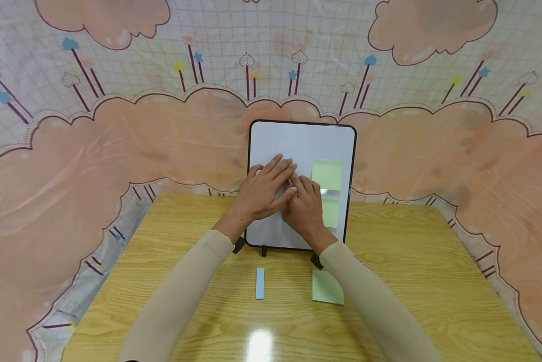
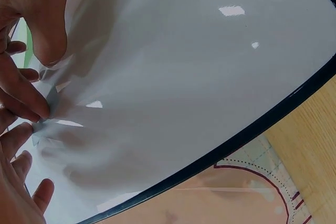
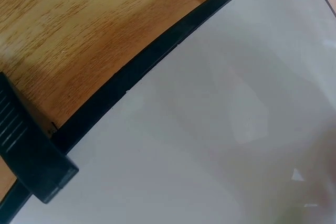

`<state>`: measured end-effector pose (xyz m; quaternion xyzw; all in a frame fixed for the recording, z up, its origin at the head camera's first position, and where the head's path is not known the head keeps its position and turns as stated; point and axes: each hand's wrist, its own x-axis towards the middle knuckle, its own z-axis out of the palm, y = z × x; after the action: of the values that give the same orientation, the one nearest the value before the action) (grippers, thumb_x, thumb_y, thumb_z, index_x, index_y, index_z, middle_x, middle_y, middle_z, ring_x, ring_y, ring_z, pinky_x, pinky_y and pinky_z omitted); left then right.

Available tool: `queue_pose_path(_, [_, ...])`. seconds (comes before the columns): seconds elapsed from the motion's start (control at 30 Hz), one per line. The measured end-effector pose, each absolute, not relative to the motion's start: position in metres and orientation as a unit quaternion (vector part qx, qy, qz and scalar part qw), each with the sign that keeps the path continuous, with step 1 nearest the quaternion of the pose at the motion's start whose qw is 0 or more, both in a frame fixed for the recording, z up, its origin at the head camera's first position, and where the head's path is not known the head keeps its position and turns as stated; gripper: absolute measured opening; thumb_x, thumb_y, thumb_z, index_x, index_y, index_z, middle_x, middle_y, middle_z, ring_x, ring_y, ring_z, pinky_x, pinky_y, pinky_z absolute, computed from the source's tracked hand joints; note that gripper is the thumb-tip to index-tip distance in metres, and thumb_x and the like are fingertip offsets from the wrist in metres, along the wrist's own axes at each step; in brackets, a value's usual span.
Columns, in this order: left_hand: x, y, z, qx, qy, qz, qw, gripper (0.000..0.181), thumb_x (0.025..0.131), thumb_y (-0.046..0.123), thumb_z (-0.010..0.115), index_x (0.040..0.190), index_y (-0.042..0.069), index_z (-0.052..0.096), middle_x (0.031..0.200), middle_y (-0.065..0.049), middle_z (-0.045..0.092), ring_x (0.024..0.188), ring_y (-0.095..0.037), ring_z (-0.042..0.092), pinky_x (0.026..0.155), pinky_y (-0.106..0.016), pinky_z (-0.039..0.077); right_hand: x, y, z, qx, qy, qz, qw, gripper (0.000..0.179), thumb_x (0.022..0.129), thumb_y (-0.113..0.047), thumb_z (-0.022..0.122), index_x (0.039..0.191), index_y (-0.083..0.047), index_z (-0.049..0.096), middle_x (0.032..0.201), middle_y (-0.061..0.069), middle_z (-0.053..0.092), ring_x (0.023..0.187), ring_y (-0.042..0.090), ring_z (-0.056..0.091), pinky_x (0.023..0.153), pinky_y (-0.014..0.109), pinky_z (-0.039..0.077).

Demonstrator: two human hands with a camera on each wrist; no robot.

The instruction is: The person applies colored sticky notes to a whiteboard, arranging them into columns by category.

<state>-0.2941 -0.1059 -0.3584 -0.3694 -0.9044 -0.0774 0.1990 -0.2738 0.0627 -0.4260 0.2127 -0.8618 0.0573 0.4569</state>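
A framed whiteboard (image 1: 304, 143) leans upright on a black stand, with two pale green sticky notes (image 1: 327, 175) on its right side. My left hand (image 1: 259, 193) lies against the board near its middle, fingers stretched up and to the right. Beside it is my right hand (image 1: 306, 208), index finger reaching toward the left fingertips and the other fingers bent. Fingertips of both hands touch a small grey-blue strip (image 2: 51, 100) at the board, as the left wrist view shows. Most of that strip is hidden; I cannot tell whether the right hand pinches or presses it.
On the wooden table (image 1: 185, 301) in front of the board lie a light blue strip (image 1: 259, 283) and a pale green sticky note (image 1: 327, 287) close to the right sleeve. Black stand feet (image 3: 34, 142) jut out below the board. A patterned cloth (image 1: 185, 146) hangs behind the table.
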Motion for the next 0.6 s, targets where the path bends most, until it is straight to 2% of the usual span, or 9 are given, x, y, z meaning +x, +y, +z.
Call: queue_pose_path(0.6, [-0.2961, -0.1044, -0.3621, -0.362, -0.907, -0.080, 0.202, 0.065, 0.111, 0.054, 0.040, 0.168, 0.022, 0.036, 0.173, 0.002, 0.032, 0.164, -0.020, 0.015, 0.120, -0.056, 0.031, -0.2751, 0.0639, -0.4276, 0.219, -0.855, 0.056, 0.466, 0.042, 0.099, -0.016, 0.065, 0.137, 0.002, 0.070, 0.140, 0.016, 0.067, 0.117, 0.034, 0.061, 0.099, 0.048, 0.047])
